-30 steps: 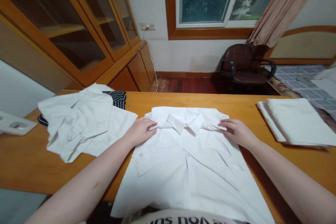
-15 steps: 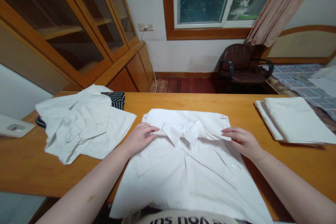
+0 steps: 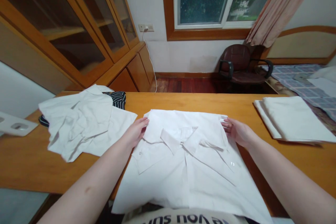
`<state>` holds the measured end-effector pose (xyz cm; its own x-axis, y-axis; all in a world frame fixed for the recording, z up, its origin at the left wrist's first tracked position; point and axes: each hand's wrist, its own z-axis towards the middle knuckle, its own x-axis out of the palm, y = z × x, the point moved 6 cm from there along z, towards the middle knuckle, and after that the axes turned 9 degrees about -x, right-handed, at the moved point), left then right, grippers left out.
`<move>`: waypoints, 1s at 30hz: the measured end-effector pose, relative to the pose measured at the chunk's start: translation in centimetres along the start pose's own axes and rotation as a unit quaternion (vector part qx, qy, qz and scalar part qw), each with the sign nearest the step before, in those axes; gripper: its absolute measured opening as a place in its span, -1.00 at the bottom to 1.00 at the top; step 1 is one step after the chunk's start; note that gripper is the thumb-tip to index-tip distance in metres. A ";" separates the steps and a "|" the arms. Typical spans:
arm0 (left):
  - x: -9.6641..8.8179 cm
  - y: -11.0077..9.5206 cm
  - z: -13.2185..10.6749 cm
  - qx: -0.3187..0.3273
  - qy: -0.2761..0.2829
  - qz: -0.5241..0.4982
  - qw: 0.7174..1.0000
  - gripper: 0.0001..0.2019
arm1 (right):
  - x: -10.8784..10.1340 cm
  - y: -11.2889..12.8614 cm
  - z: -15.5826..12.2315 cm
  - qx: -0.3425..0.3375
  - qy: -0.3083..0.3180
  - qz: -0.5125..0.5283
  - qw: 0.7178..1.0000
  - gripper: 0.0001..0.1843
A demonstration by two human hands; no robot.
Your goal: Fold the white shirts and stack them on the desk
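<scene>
A white collared shirt (image 3: 181,175) lies front up on the wooden table before me, its collar toward the far side and its hem hanging at my body. At the shirt's far left corner, my left hand (image 3: 138,131) has its fingers closed on the edge of the cloth. On the opposite side, my right hand (image 3: 237,132) pinches the far right edge, where some folded layers show; its fingertips are partly hidden by the fabric. The cloth between the hands lies fairly flat, with creases below the collar.
A loose heap of white clothing (image 3: 84,122) lies left on the table (image 3: 168,98), over a black striped garment (image 3: 119,99). Folded white cloths (image 3: 294,119) rest at the right. A white plastic object (image 3: 18,124) stands at the left edge. Beyond are a chair (image 3: 236,63) and a cabinet (image 3: 105,52).
Both hands have moved from beside the collar outward and slightly away from me, to the shirt's far side edges. The raised fold across the collar has been laid flatter.
</scene>
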<state>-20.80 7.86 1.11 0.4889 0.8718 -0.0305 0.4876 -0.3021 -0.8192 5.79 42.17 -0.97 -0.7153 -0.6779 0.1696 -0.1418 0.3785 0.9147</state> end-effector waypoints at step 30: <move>0.6 -1.6 5.2 0.040 -0.073 0.035 0.996 -0.33 | -0.2 1.2 5.1 -0.180 -0.076 -0.160 0.967 -0.58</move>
<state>-25.04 10.83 -0.58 0.4067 0.8980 -0.1681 0.3938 -0.3384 -0.8547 2.26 45.96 -1.72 -0.7704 -0.6130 -0.1751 -0.1451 -0.0989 0.9845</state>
